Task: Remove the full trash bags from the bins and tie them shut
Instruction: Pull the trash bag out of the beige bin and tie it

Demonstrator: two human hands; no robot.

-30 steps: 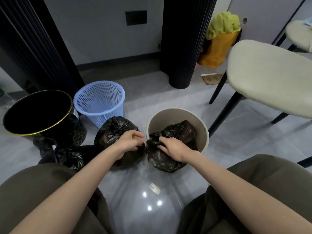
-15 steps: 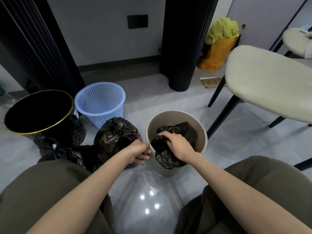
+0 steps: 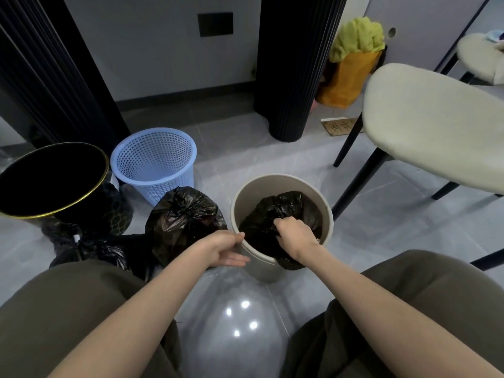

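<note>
On the grey tile floor (image 3: 272, 148), far to my left, the black bin (image 3: 68, 206) with a gold rim stands upright; its inside is too dark for me to tell what it holds. A low heap of black bags (image 3: 81, 245) lies against its base. Just beside it is the blue mesh basket (image 3: 152, 132), and its perforated bottom shows through the opening. In front of the basket sits a full black bag (image 3: 185, 214), gathered at its top, out on the floor and just beside the beige bin (image 3: 245, 197).

The left hand (image 3: 221, 249) has its grip released: the fingers are straight along the bin's outer wall and the thumb tip is at the rim. Inside the beige bin is the black trash bag (image 3: 289, 205), bunched up, with part of it draped over the near rim. The right hand (image 3: 294, 236) reaches into the bin, its grip clenched round a fistful of that bag's plastic.

Further right a cushioned chair (image 3: 436, 126) stands on dark legs. Behind it is an orange sack (image 3: 351, 75) stuffed with yellow-green cloth (image 3: 357, 36).
</note>
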